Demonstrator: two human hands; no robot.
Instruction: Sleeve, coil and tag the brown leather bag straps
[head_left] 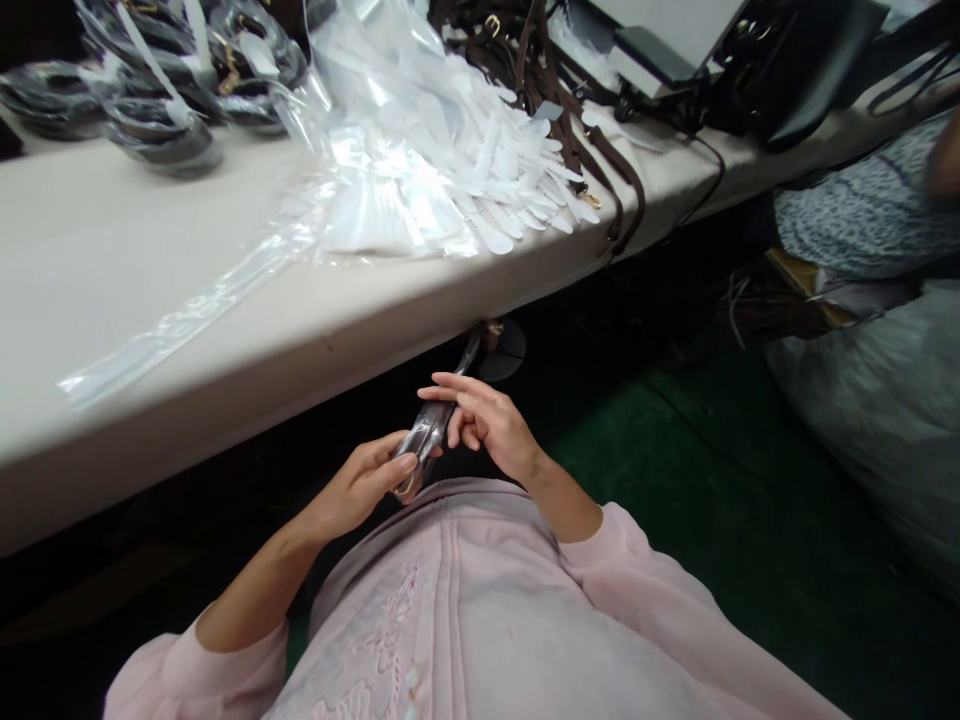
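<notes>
Low in front of my body, my left hand (pixel 375 477) is closed around the lower end of a dark strap in clear plastic wrapping (pixel 429 425), thumb on top. My right hand (pixel 491 415) is at the strap's upper part. Two of its fingers stretch across the wrapping, and the others are loosely bent beside it; no firm grip shows. The wrapping runs on past my right fingers toward the table edge. Just above lies a pile of white plastic strips and clear bags (pixel 420 170) on the table.
On the pale-covered table (pixel 172 280), wrapped dark coils (pixel 157 130) sit at the back left. Brown straps (pixel 622 175) with gold hardware hang over the edge. Beyond is a black and white device (pixel 660 50). Large filled plastic bags (pixel 885 390) and a person's patterned clothing (pixel 870 200) are at right.
</notes>
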